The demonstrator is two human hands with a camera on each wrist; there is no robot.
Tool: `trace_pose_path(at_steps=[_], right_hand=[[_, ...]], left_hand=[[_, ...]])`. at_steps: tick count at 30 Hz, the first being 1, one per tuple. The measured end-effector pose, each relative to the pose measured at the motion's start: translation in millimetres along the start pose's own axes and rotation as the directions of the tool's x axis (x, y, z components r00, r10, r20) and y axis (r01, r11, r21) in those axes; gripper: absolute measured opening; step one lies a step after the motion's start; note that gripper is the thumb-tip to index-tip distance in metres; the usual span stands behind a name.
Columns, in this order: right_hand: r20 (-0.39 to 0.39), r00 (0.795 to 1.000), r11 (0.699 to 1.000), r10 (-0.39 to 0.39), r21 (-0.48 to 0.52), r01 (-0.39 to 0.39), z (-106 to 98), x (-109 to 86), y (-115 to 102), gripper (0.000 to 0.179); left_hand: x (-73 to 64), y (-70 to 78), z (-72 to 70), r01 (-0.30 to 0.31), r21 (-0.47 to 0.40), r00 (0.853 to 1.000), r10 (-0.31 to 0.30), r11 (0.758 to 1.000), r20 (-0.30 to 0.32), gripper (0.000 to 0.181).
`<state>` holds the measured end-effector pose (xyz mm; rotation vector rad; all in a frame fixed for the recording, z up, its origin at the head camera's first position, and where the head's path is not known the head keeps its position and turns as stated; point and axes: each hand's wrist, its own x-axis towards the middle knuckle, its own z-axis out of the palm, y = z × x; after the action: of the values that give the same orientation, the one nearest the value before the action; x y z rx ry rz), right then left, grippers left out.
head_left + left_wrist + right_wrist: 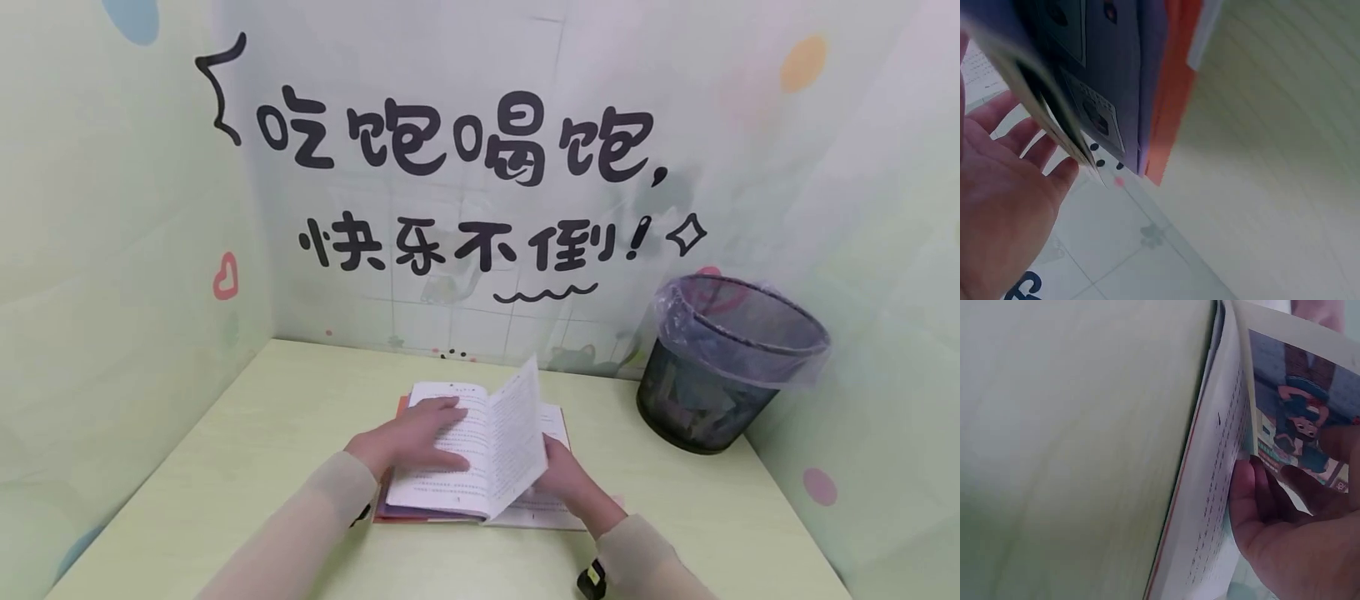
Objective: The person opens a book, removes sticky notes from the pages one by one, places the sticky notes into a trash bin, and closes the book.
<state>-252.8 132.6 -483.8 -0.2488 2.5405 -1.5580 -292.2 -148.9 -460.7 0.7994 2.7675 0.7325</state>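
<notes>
An open book (442, 492) lies on the table, with printed text on its pages and an orange-red edge under its left side. My left hand (420, 437) rests on the left page, its fingers spread towards the middle. A page (517, 442) stands raised at a slant beside it. Near that page's free edge, my right hand (562, 479) holds it with bent fingers; the raised page hides the fingertips in the head view. The right wrist view shows a colour illustration (1304, 400) behind the fingers and thumb. Purple and orange covers (1175, 94) show in the left wrist view.
A dark waste bin (697, 400) with a clear plastic liner stands on the table at the back right. Printed wall sheets (465, 50) enclose the pale table (247, 467) at the back and both sides.
</notes>
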Motion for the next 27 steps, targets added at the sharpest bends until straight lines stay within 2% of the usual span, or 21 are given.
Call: trace_pose_path(at_steps=[2, 4, 8, 11, 13, 16, 19, 22, 27], right_hand=[[0.016, 1.0, 0.994, -0.024, -0.107, 0.026, 5.4, 0.9, -0.7, 0.054], [0.036, 0.998, 0.975, -0.057, -0.211, 0.064, 9.8, 1.4, -1.2, 0.054], [0.084, 0.992, 0.932, -0.093, -0.344, 0.116, 15.6, -1.1, -4.1, 0.065], [0.108, 0.99, 0.89, -0.085, -0.438, 0.124, 20.1, -3.3, -5.9, 0.073], [0.119, 0.99, 0.866, -0.071, -0.485, 0.12, 22.9, -4.5, -8.8, 0.075], [0.125, 0.991, 0.845, -0.043, -0.524, 0.102, 26.6, -5.0, -14.6, 0.077], [0.119, 0.993, 0.836, -0.019, -0.543, 0.082, 30.3, -4.5, -19.4, 0.078], [0.106, 0.994, 0.822, -0.012, -0.565, 0.07, 33.8, -3.9, -20.1, 0.079], [0.096, 0.995, 0.812, -0.022, -0.579, 0.074, 37.2, -4.4, -18.8, 0.079]], left_hand=[[-5.4, -7.0, -4.7, 0.012, 0.009, 1.0, -0.012, 1.0, -0.002, 0.096], [-11.2, -14.8, -9.0, 0.028, 0.015, 1.0, -0.028, 0.999, 0.004, 0.097], [-23.0, -32.6, -13.4, 0.089, -0.005, 0.996, -0.089, 0.996, 0.016, 0.097], [-30.3, -43.6, -14.6, 0.121, -0.036, 0.993, -0.121, 0.992, 0.016, 0.094], [-33.5, -48.7, -15.6, 0.12, -0.052, 0.993, -0.119, 0.991, 0.015, 0.092], [-37.1, -53.6, -18.4, 0.123, -0.071, 0.992, -0.122, 0.99, 0.007, 0.092], [-38.3, -54.6, -23.3, 0.121, -0.063, 0.992, -0.122, 0.991, -0.021, 0.083], [-34.2, -49.2, -27.6, 0.118, -0.041, 0.991, -0.12, 0.992, -0.058, 0.071], [-19.0, -23.5, -26.8, 0.105, -0.017, 0.992, -0.106, 0.994, -0.064, 0.065]])
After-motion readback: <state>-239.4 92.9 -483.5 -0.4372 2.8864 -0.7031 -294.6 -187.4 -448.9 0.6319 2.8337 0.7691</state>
